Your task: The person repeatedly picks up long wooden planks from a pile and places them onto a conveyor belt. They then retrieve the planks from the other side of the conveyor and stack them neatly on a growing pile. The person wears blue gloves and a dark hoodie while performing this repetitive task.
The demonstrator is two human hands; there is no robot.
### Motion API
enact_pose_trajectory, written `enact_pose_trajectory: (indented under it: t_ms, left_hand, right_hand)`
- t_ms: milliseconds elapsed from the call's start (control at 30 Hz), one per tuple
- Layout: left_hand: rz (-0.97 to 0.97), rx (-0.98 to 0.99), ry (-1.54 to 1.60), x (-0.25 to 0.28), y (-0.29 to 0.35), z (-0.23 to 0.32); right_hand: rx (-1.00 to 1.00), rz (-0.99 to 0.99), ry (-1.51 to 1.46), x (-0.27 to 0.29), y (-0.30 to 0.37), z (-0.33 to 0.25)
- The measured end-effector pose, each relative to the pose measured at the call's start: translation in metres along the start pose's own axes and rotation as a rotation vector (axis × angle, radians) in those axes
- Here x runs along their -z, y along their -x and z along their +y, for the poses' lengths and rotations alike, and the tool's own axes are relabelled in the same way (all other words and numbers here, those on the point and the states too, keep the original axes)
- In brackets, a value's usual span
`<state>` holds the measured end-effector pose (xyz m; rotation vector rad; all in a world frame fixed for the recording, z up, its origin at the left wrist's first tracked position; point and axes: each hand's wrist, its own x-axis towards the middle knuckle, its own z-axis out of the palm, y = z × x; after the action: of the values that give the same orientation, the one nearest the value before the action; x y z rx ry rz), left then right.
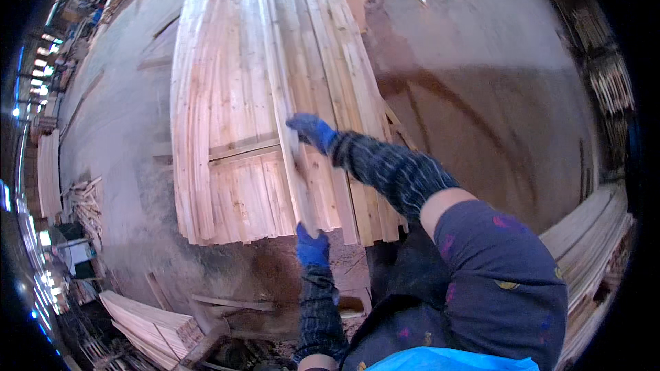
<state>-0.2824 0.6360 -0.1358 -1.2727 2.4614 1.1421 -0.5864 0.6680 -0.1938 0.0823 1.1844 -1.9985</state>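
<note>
A long, narrow wooden board (295, 182) lies lengthwise over a broad stack of pale planks (227, 96), with its near end at the stack's front edge. My left hand (313, 247), in a blue glove, is closed on that near end, thumb and fingers to either side. Farther up the board, my right hand (313, 132), also in a blue glove, reaches across from the right. Its fingers are closed over the board's right edge, and its fingertips are partly hidden. Dark patterned knitted sleeves cover both forearms.
A crosswise wooden strip (244, 150) shows in a gap among the planks. Bundled planks (155, 326) lie at the lower left, more long boards (591, 233) at the right. Scrap sticks (86, 209) are heaped on the left. A dusty concrete floor (474, 117) surrounds the stack.
</note>
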Motion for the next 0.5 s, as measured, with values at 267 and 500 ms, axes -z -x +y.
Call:
enact_pose_trajectory:
  t_ms: [267,500]
  left_hand:
    - [0.043,0.041,-0.409,-0.064,-0.042,-0.058]
    - [-0.017,-0.099,-0.052,-0.103,-0.059,-0.108]
  right_hand:
    - [0.358,0.619,-0.218,0.203,0.193,0.096]
    - [-0.126,1.007,0.350,0.392,0.238,0.185]
